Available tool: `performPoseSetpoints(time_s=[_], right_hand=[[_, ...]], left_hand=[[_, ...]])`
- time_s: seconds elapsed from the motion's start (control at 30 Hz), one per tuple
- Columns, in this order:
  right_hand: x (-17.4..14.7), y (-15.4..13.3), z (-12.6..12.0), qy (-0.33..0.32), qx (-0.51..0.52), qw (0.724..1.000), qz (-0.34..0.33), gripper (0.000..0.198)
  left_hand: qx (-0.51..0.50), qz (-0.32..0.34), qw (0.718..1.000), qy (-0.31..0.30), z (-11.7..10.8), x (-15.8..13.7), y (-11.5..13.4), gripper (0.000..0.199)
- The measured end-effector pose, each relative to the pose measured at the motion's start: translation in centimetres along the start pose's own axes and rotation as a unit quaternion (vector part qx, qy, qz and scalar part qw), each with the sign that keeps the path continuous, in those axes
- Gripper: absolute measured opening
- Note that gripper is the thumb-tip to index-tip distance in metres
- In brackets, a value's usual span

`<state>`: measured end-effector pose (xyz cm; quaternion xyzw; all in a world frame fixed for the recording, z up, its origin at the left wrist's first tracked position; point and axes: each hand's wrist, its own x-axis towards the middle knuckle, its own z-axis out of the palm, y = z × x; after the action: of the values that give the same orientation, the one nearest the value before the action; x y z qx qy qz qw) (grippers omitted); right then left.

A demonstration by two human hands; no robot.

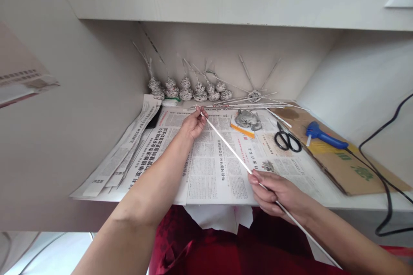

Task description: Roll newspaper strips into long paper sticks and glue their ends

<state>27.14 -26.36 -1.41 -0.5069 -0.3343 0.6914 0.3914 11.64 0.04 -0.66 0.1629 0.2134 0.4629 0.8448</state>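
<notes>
The left forearm [158, 174] is stretching forward and inward, bare from the elbow, and the left hand [195, 123] is pinching at its fingertips, the other fingers curling toward the palm. The right forearm [342, 230] is slanting in from the lower right, bare too, and its wrist [305, 206] is lying nearly in line with it. The right hand [274, 191] is sitting nearer the body, its thumb [265, 176] pressing from above while the fingers are curling beneath.
</notes>
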Motion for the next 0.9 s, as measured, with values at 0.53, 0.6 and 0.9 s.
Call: performPoseSetpoints(time_s=[0.53, 0.6, 0.9], right_hand=[[4.0, -1.8, 0.6, 0.087, -0.232, 0.966, -0.080, 0.036], [3.8, -1.6, 0.5, 0.012, -0.094, 0.994, -0.044, 0.034], [3.6, -2.1, 0.6, -0.004, -0.033, 0.999, -0.020, 0.034]], left_hand=[[0.005, 0.007, 1.000, -0.014, 0.1, -0.1, -0.1, 0.026], [0.002, -0.002, 1.000, -0.024, 0.2, -0.1, -0.2, 0.027], [0.036, 0.005, 0.999, -0.008, 0.2, -0.3, -0.7, 0.023]])
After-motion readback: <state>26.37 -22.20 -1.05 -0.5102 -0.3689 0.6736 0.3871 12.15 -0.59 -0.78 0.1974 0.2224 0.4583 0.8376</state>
